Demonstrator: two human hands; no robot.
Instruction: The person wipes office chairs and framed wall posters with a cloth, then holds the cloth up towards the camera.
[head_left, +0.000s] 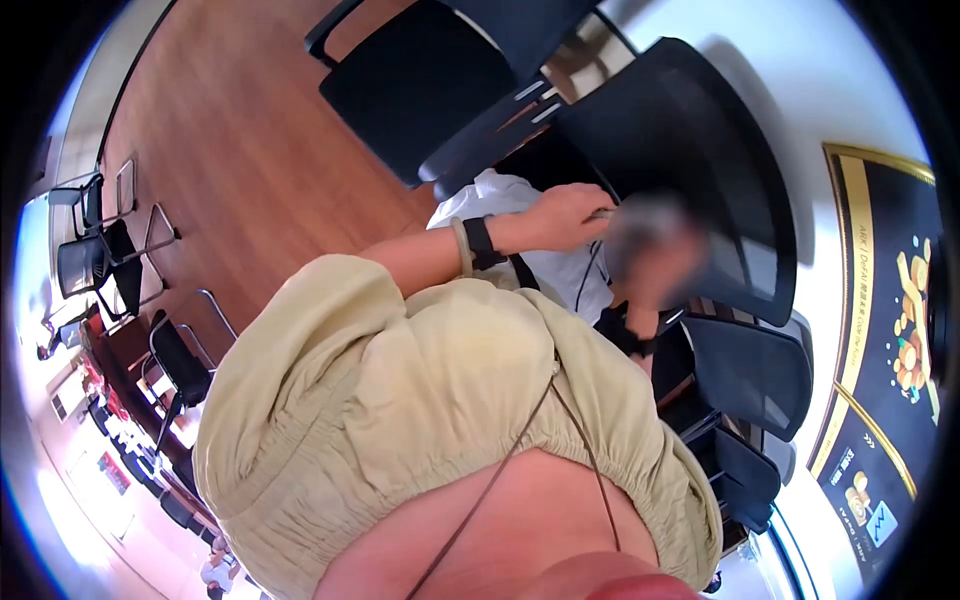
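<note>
My left hand (570,215), with a dark watch and a pale bangle at its wrist, has its fingers closed at the edge of a blurred patch. A small thin thing shows at its fingertips. My right hand (665,265), with a black band at the wrist, is smeared in that patch; its fingers and anything in them are hidden. White cloth (565,275) lies beneath and beside my left hand, and a thin dark cable (588,275) hangs across it between my hands.
Black chairs (415,90) stand ahead, with a large dark mesh backrest (690,150) beyond my hands and more chairs (750,370) at right. A framed poster (890,330) is on the white wall. Wooden floor (230,130), other chairs (90,250) and distant people (215,570) are at left.
</note>
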